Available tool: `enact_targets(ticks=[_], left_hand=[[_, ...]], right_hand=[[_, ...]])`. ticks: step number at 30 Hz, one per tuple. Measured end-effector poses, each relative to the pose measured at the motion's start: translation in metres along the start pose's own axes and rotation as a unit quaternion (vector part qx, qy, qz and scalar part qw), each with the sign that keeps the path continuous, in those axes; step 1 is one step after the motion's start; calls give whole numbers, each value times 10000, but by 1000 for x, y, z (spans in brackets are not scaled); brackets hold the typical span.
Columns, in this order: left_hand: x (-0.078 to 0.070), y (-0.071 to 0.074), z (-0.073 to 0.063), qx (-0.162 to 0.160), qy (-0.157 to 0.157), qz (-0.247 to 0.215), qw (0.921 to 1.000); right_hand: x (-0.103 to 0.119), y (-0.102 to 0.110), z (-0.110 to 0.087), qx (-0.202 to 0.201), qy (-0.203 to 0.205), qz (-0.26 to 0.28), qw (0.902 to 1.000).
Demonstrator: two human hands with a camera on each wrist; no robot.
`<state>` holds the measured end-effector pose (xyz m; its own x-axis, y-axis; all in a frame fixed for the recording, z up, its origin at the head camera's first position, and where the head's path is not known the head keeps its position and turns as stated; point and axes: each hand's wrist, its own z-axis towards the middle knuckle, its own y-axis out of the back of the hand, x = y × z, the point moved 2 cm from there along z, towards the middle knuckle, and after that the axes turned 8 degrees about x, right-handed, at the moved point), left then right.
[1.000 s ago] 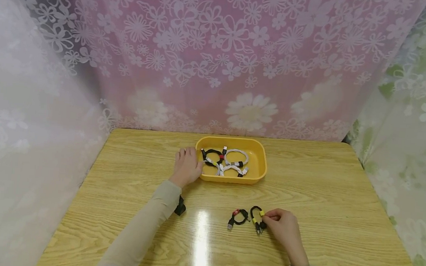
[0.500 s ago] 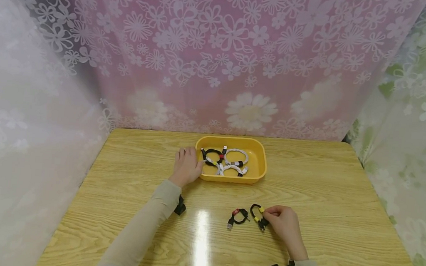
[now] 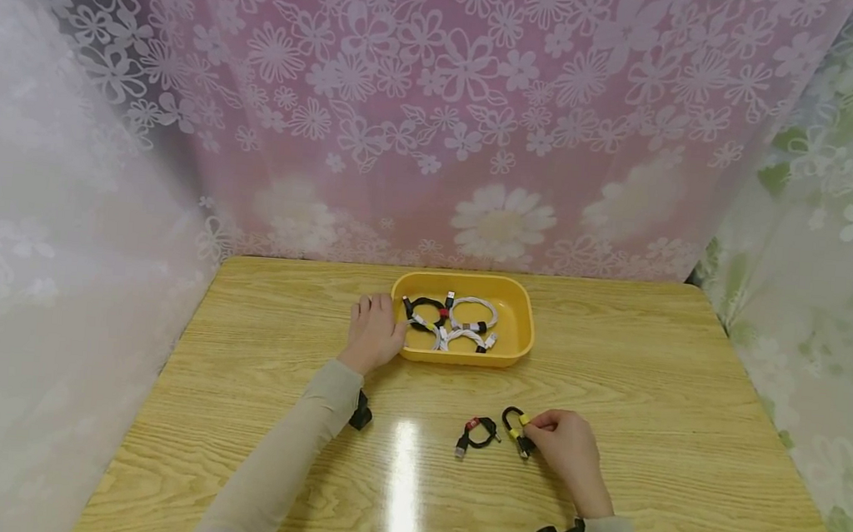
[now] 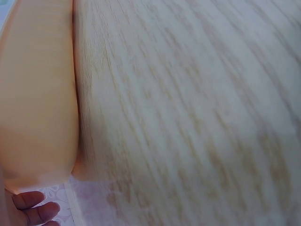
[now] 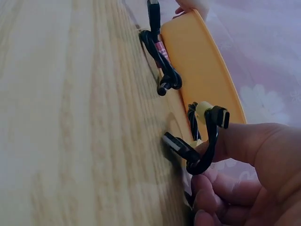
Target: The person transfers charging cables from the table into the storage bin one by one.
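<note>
My left hand rests at the left end of a yellow plastic bin, its thumb against the near left corner. In the left wrist view, fingertips show loosely bent beyond the bin's wall. My right hand pinches a short black charging cable with yellow bands between thumb and fingers. The right wrist view shows this cable bent in a loop, its USB plug pointing over the table. Just left of it lies another black USB cable, coiled with a red band.
Inside the bin, white coiled cables and a black coiled cable with a red band lie together at the left and middle. The wooden table ends at a pink floral curtain behind the bin.
My right hand has shifted slightly away from me along with the yellow-banded cable, whose plug ends have swung a little. The left hand and the bin have stayed in place.
</note>
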<state>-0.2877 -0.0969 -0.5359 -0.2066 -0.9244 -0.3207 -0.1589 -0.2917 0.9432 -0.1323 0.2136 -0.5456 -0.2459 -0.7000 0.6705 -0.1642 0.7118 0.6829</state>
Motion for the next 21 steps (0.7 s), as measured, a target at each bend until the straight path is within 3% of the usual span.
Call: enact_targets(ticks=[21], left_hand=[[-1,0,0,4,64,11,10000]], right_hand=[[36,36,17,-251,74,778,9966]])
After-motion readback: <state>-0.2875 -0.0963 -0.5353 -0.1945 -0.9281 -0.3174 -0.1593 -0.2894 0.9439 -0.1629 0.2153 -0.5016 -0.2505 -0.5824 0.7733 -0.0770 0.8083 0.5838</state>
